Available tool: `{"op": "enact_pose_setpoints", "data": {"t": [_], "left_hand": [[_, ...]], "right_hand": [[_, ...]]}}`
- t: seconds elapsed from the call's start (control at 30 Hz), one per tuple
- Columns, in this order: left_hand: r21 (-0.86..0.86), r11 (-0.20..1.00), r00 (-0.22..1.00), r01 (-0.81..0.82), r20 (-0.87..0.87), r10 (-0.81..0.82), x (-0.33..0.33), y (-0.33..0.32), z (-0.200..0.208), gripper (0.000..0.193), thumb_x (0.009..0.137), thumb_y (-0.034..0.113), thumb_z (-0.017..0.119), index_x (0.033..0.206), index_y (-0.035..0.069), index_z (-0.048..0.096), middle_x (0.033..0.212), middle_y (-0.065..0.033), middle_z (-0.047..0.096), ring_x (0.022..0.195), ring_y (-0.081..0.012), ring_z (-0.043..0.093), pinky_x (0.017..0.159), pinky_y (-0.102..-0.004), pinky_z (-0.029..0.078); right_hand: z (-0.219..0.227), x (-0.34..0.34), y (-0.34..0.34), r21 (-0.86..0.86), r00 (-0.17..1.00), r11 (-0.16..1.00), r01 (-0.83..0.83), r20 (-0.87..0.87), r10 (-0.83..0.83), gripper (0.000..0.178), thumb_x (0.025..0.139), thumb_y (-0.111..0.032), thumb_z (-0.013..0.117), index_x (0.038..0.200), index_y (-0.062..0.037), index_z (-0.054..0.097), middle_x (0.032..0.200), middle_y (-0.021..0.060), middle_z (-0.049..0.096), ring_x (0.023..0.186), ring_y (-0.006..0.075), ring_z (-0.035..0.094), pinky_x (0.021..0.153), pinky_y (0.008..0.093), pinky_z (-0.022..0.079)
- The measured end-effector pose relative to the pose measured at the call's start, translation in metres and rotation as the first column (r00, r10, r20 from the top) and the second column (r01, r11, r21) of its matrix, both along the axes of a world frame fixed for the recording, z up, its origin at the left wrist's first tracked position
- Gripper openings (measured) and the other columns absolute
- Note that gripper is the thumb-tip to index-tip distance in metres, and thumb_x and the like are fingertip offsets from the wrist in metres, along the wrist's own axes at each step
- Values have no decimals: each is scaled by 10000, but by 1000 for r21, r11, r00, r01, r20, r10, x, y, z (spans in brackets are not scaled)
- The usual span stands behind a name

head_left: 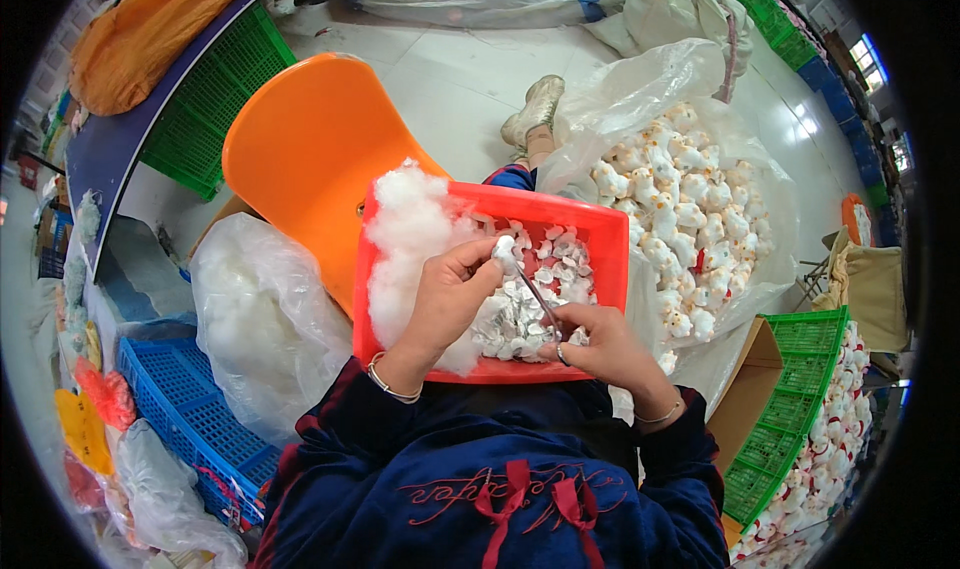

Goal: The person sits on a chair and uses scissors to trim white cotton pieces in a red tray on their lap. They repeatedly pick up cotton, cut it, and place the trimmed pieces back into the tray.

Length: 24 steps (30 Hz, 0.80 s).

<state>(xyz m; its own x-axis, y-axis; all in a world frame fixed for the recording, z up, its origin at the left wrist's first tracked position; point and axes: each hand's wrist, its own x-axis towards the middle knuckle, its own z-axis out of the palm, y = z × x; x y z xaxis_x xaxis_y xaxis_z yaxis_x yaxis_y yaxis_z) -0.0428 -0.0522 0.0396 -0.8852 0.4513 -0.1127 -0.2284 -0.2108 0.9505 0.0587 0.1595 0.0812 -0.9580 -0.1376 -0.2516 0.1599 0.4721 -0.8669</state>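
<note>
A red plastic tray (pixel 618 269) rests on my lap. White fluffy stuffing (pixel 405 229) is heaped in its left side, and many small white fabric pieces (pixel 515 319) lie in the rest. Over the tray, my left hand (pixel 450 294) pinches one small white fabric piece (pixel 505 253) between thumb and fingers. My right hand (pixel 600 341) grips a slim metal tool that looks like forceps (pixel 541 301). Its tip reaches to the piece at my left fingertips; whether it is inside the piece, I cannot tell.
An orange chair (pixel 300 159) stands beyond the tray to the left. A clear bag of stuffing (pixel 255 319) sits by a blue crate (pixel 190 399). At the right are a clear bag of white plush toys (pixel 690 219), a cardboard box (pixel 748 374) and a green crate (pixel 795 399).
</note>
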Motion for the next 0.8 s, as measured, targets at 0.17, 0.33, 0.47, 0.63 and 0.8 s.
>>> {"op": "enact_pose_setpoints", "data": {"t": [0.17, 0.33, 0.47, 0.63, 0.8], "left_hand": [[-63, 996, 998, -61, 7, 62, -5, -3, 13, 297, 965, 57, 630, 1248, -25, 667, 968, 8, 701, 809, -28, 600, 717, -200, 490], [-85, 993, 996, -79, 38, 82, -4, -1, 23, 249, 960, 36, 624, 1196, -33, 657, 1037, -48, 728, 798, -29, 610, 677, -178, 471], [-125, 991, 998, -58, -13, 56, -1, -3, 22, 250, 960, 24, 614, 1196, -47, 652, 1077, -64, 741, 804, -20, 606, 669, -162, 457], [-135, 987, 994, -88, -68, 80, 1, -2, 18, 260, 949, 12, 617, 1199, -39, 666, 1085, -62, 742, 780, -8, 579, 670, -164, 457], [-148, 984, 994, -95, -59, 87, 2, -4, 22, 265, 947, 16, 620, 1198, -18, 699, 1106, -57, 747, 729, -6, 534, 660, -168, 451]], "right_hand": [[10, -2, 21, 394, 931, 915, 82, -357, 71, 593, 681, -204, 893, 1183, -32, 630, 1052, 139, 576, 1064, 334, 536, 932, 406, 450], [15, -7, 15, 450, 890, 888, 98, -438, 124, 577, 687, -255, 869, 1190, -71, 653, 1025, 106, 597, 1049, 316, 539, 913, 437, 443], [13, -11, 12, 481, 877, 871, 103, -457, 149, 569, 683, -240, 879, 1178, -53, 670, 1049, 110, 600, 1060, 323, 545, 918, 422, 454], [6, -11, 17, 522, 874, 848, 92, -451, 183, 520, 723, -251, 840, 1198, -120, 675, 999, 61, 615, 989, 275, 551, 847, 415, 402], [6, -9, 21, 562, 881, 825, 61, -418, 219, 474, 747, -258, 822, 1183, -137, 683, 961, 48, 615, 946, 263, 556, 820, 410, 393]]}}
